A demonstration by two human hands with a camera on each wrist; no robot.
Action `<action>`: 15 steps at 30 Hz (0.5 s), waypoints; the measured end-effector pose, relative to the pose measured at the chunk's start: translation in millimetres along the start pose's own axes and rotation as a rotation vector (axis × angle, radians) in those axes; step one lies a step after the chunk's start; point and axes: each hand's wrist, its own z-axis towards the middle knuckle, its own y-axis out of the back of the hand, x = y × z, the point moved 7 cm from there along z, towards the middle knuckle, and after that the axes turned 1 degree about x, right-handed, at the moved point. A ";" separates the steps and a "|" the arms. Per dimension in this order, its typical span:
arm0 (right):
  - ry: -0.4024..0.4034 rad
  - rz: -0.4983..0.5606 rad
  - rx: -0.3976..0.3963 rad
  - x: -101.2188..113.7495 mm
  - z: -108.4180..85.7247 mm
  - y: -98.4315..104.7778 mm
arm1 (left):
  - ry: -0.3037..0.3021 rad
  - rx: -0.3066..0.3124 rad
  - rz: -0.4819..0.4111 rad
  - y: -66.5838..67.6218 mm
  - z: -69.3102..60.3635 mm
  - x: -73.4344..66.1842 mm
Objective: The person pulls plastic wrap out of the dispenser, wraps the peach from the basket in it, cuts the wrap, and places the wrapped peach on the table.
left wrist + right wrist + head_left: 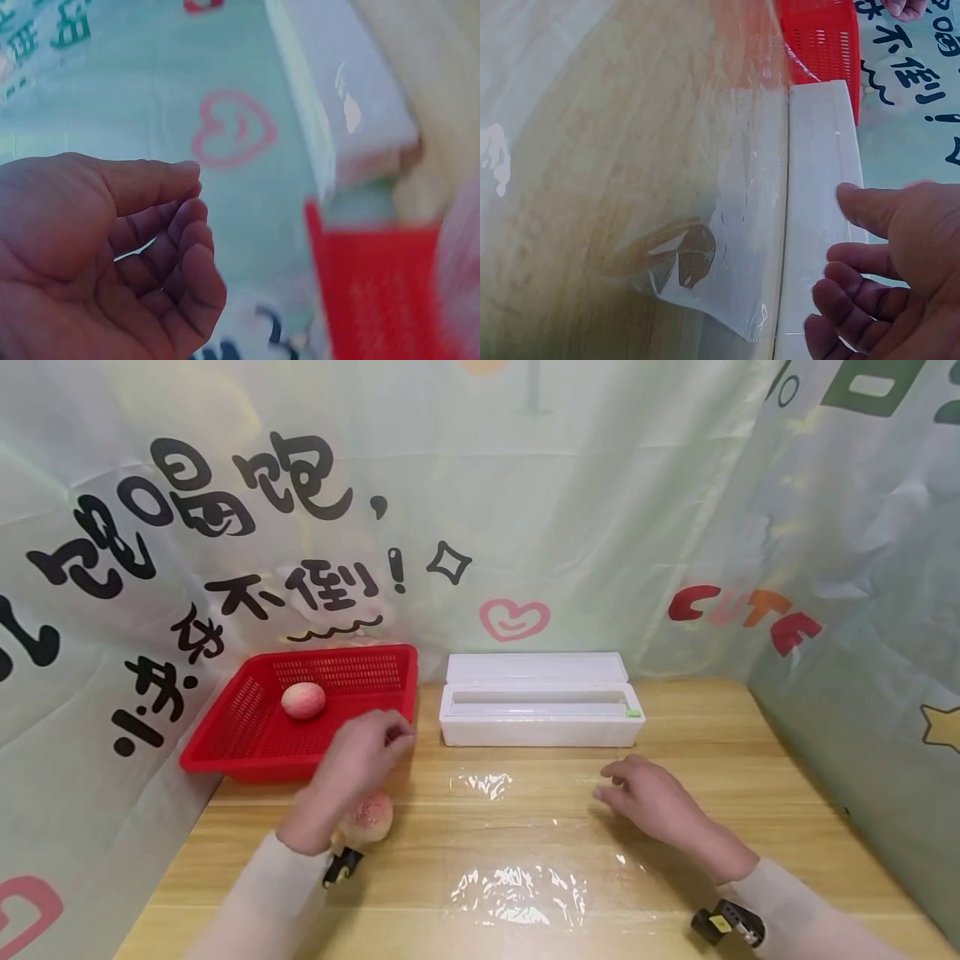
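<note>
My left hand (363, 752) hovers by the red basket's right front corner, its fingers loosely bent. Nothing shows between thumb and fingers of that hand (112, 247) in the left wrist view. Under the left wrist, a peach (369, 818) sits on the table, partly hidden by the arm. Clear plastic film (517, 893) lies across the table in front of a white box (540, 731). To the film's right, my right hand (656, 802) is held above the table with fingers apart and loosely bent. The right wrist view shows this hand (900, 262) empty, with the film's (750, 187) folded corner nearby.
The red basket (262, 768) at the back left holds another peach (303, 701). The white box stands at the back centre with its lid (536, 668) raised and a green piece (633, 713) at its right end. Printed cloth (585, 527) hangs behind the table.
</note>
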 end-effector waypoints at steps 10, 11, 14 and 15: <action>-0.012 0.017 0.071 1.7 -4.5 -9.9 | 0.178 0.054 0.200 69.5 66.6 94.0; -0.005 0.015 0.081 2.3 -6.8 -10.9 | 0.204 0.071 0.205 73.1 72.9 104.9; 0.023 -0.012 0.111 5.5 -16.1 -13.5 | 0.250 0.133 0.251 79.7 87.0 132.5; 0.029 -0.025 0.119 6.6 -19.2 -14.3 | 0.261 0.154 0.262 80.4 90.1 140.0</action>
